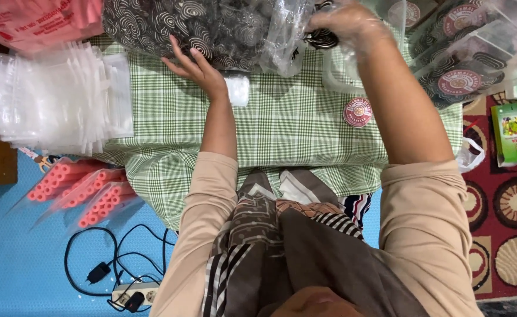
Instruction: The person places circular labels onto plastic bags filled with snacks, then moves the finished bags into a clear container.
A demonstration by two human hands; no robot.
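Our left hand [197, 67] lies flat, fingers spread wide, pressing the big clear bag of dark spiral coils [211, 26] at the top of the green checked cloth [282, 123], gripping nothing; our right hand [343, 20], inside a thin plastic glove, is curled shut around one dark coil [320, 38] just beside the bag's open mouth; a round red sticker [358, 113] sits on the cloth; a stack of clear bags [53, 97] waits far left; filled packets [463, 64] pile up on the right.
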